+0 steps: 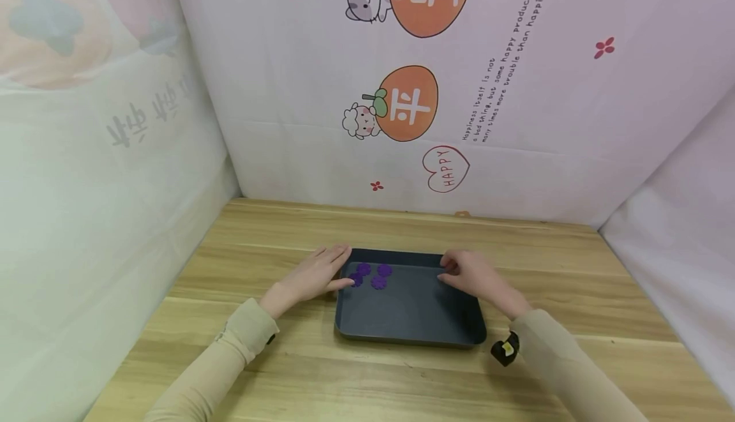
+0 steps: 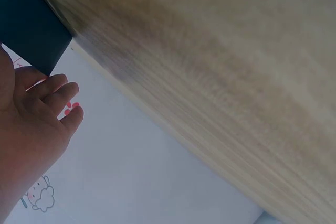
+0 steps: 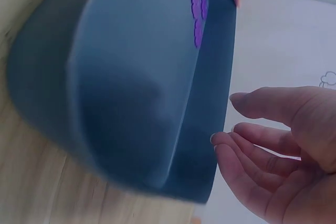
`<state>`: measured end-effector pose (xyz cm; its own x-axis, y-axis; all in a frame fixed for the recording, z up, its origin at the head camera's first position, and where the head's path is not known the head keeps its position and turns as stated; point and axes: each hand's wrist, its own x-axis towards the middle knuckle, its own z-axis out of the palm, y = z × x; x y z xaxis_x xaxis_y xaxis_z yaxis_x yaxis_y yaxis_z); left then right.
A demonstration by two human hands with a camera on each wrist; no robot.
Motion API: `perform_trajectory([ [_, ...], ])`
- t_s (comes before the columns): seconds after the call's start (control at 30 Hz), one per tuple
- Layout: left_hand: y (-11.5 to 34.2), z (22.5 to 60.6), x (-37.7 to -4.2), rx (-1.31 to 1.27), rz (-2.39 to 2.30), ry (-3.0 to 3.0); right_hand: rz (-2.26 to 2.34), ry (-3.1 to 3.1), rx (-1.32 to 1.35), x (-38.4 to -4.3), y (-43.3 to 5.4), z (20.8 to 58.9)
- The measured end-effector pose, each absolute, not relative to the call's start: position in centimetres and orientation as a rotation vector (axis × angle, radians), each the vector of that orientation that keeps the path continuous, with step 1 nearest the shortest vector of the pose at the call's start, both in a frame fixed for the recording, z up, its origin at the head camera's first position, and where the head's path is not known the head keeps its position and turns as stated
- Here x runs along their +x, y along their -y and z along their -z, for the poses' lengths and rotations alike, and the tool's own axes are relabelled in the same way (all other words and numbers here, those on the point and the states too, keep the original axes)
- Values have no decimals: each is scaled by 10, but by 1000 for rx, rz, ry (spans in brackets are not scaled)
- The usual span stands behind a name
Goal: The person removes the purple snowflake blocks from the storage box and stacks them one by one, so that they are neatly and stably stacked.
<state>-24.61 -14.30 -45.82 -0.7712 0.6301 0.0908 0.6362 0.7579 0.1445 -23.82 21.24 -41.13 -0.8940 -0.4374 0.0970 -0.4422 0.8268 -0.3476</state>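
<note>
Left hand [image 1: 312, 275] is resting at the left rim of the tray [image 1: 413, 313], thumb apart from straight fingers; right hand [image 1: 475, 274] is hanging loosely curved near the far right corner, holding nothing I'm seeing. Four purple discs [image 1: 378, 283] are lying far left inside; I'm judging their placing done, but can't tell what's remaining.
</note>
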Motion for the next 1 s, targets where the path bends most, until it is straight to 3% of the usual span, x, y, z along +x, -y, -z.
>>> perform_trajectory([
  [1.0,144,463,-248,-1037,274,2931,-768,2988,881,-253,-155,430],
])
